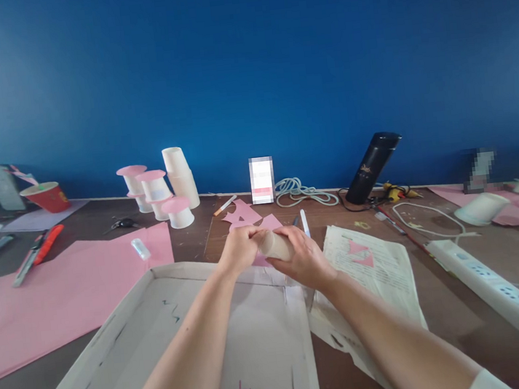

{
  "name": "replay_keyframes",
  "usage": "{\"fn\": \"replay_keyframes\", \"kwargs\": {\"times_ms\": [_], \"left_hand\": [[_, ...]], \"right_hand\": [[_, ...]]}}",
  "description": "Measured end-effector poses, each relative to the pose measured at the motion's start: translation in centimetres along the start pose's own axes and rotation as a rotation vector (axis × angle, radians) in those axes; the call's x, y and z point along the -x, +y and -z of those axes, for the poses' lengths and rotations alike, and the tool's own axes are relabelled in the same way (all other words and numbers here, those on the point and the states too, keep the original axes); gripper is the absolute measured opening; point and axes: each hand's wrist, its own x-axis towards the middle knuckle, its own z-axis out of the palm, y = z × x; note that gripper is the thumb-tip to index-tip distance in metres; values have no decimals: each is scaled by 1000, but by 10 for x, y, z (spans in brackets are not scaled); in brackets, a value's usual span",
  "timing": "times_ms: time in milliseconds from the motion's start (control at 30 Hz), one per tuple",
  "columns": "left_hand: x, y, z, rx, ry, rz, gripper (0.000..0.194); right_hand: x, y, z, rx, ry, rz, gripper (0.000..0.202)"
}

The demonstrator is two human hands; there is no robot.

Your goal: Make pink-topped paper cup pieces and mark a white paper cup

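Paper cup [276,244], on its side, wrapped by right hand [304,259]; left hand [238,248] fingers pinch its rim end. Step judged: fitting pink paper [261,260] beneath fingers; next needs steady alignment

Two bare forearms enter from the lower edge. The left hand [239,246] and the right hand [304,258] carry no gloves, rings or bands that can be made out. No watch or bracelet is visible at either wrist. A white sleeve edge shows at the bottom right corner on the right arm; a smaller white edge shows low on the left arm (only slivers, so fabric and cut cannot be judged).
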Motion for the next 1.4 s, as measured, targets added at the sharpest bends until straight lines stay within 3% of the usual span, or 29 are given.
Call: {"fn": "replay_keyframes", "kwargs": {"times_ms": [300, 700, 867, 933, 1067, 1167, 1400], "left_hand": [[1, 2, 5, 22, -49, 80, 28], [1, 1, 9, 10, -95, 153, 25], [0, -2, 7, 38, -62, 164, 28], [-2, -4, 3, 139, -29, 192, 27], [-3, -5, -2, 555, -10, 310, 23], [-3, -4, -1, 772, 22, 398, 22], [-3, -2, -1, 896, 26, 443, 23]], "right_hand": [[-1, -2, 3, -72, -29, -88, 42], [1, 6, 1, 9, -63, 116, 42], [0, 5, 0, 25, -25, 115, 42], [0, 2, 1, 19, 7, 107, 40], [-2, -5, 3, -28, 92, 64, 43], [-2, -8, 6, -64, 67, -2, 44], [-1, -9, 10, -135, -1, -145, 46]]}}
